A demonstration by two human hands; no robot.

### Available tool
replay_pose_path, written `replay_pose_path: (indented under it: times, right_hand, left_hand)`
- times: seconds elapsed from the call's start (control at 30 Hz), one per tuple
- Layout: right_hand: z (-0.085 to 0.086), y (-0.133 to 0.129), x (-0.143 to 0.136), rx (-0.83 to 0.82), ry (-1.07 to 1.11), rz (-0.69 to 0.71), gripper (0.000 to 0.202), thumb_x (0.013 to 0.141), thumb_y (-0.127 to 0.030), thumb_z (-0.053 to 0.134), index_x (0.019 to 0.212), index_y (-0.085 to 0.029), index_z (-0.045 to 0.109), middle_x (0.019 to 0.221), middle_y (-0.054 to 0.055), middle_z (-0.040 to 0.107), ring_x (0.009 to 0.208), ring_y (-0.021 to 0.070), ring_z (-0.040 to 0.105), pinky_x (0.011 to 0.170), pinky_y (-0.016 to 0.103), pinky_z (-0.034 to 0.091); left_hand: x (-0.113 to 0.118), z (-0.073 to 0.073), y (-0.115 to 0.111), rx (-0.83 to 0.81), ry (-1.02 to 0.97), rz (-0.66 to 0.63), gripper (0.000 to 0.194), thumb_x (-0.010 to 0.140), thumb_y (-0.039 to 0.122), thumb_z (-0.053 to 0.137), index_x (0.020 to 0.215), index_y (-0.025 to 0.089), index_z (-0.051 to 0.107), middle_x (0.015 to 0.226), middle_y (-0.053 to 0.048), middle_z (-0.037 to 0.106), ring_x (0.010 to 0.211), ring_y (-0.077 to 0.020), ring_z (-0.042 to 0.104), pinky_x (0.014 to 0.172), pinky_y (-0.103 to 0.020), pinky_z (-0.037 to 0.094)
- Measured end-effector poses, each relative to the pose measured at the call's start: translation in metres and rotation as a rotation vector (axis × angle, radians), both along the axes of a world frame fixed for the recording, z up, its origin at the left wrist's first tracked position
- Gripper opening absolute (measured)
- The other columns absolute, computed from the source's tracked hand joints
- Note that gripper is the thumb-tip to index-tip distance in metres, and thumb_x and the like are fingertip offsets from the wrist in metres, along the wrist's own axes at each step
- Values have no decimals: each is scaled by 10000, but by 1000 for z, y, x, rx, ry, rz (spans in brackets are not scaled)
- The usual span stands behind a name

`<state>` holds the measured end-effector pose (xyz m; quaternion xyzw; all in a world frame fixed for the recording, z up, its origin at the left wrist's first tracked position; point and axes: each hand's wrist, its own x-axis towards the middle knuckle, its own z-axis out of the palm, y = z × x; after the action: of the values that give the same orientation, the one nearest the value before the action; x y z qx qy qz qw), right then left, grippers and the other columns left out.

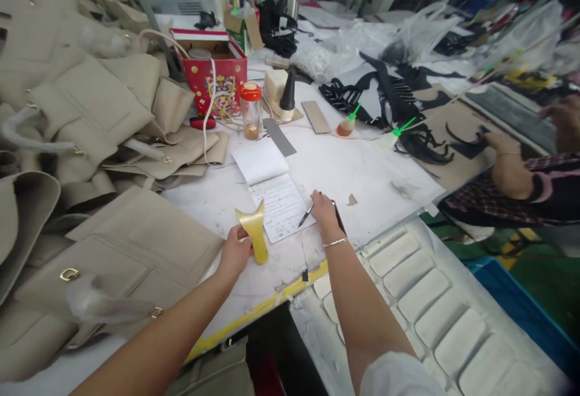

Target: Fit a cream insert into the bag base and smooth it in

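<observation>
While between right-hand fingers [316, 198], pen [306, 214] aslant over notebook [278, 203].

Decent soft light up close, kinda mushy toward the edges
The white tabletop [380, 182] comes out pale and pretty bright, shadows are soft, and I can't pin down exactly where the light's coming from. There's a smooth sheen on the yellow tool [255, 233] and some pale glints on the clear plastic bags [419, 34]. It's way darker under the table edge and up in the top right. The handwriting on the notebook [278, 203] is too small and soft to read, the background's blurry, and stuff near the corners looks stretched and smeary.
</observation>
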<state>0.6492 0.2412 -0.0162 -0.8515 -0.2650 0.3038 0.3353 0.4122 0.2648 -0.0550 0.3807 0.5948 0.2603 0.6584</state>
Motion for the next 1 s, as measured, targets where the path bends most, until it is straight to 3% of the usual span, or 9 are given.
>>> replay_pose_path:
  times: [0.07, 0.13, 0.23, 0.33, 0.47, 0.67, 0.77, 0.87, 1.0]
  right_hand:
    - [-5, -4, -5, -3, 29, 5, 282, 874, -387, 402, 727, -181, 527, 936, 130, 659, 998, 235, 576, 854, 316, 457]
    - [-8, -14, -13, 22, 100, -1, 264, 836, -374, 481, 661, -181, 523, 857, 112, 667, 952, 240, 591, 847, 326, 461]
    - [-8, -32, -24, 83, 209, -48, 248, 821, -385, 504, 692, -174, 530, 858, 100, 671, 895, 220, 619, 784, 314, 500]
    - [2, -50, -31, 231, 324, -161, 268, 869, -422, 419, 863, -171, 514, 1010, 103, 654, 882, 177, 645, 729, 288, 532]
    - [20, -77, -36, 455, 620, -376, 208, 871, -382, 465, 883, -178, 501, 912, 79, 684, 674, 145, 666, 570, 259, 544]
    - [33, -118, -44, 553, 802, -483, 204, 849, -321, 548, 723, -163, 521, 756, 75, 693, 508, 105, 615, 471, 204, 522]
    - [40, -142, -56, 580, 803, -489, 250, 871, -296, 516, 666, -154, 527, 762, 80, 692, 508, 100, 612, 463, 200, 526]
    - [41, -174, -77, 594, 801, -485, 253, 886, -289, 492, 700, -138, 575, 716, 69, 676, 511, 96, 604, 461, 196, 528]
    - [26, -220, -108, 579, 843, -482, 228, 857, -315, 545, 740, -132, 613, 663, 55, 646, 527, 99, 591, 476, 194, 530]
  left_hand:
    - [-15, 2, -14, 164, 97, -30, 608, 705, 166, 658, 1260, 217, 412, 1270, -132, 484, 914, -205, 611, 804, -359, 506]
    - [-31, 5, -29, 436, 228, -161, 672, 726, 194, 638, 1332, 202, 348, 1374, -152, 385, 1138, -261, 509, 955, -405, 424]
    - [-41, 8, -40, 860, 373, -515, 572, 794, 220, 558, 1334, 177, 373, 1436, -137, 324, 1337, -280, 270, 1097, -442, 236]
    - [-31, 7, -27, 1069, 526, -850, 452, 832, 199, 505, 1280, 169, 451, 1419, -135, 364, 1350, -292, 227, 1111, -478, 150]
    - [-8, 11, 6, 1079, 684, -1177, 324, 835, 95, 423, 1127, 117, 562, 1239, -187, 517, 1193, -310, 413, 997, -494, 311]
    - [2, 28, 17, 1121, 686, -1322, 238, 747, -2, 448, 816, 111, 645, 966, -185, 602, 973, -284, 537, 833, -415, 427]
    - [3, 31, 9, 1150, 706, -1374, 232, 782, 41, 443, 802, 126, 657, 936, -159, 611, 941, -272, 559, 820, -395, 426]
    - [2, 30, 6, 1167, 680, -1437, 166, 827, 237, 513, 862, 175, 664, 943, -102, 624, 915, -234, 572, 806, -331, 433]
    - [1, 32, 20, 1181, 712, -1441, 511, 656, 399, 710, 1103, 181, 592, 1197, -134, 528, 1080, -286, 493, 874, -338, 407]
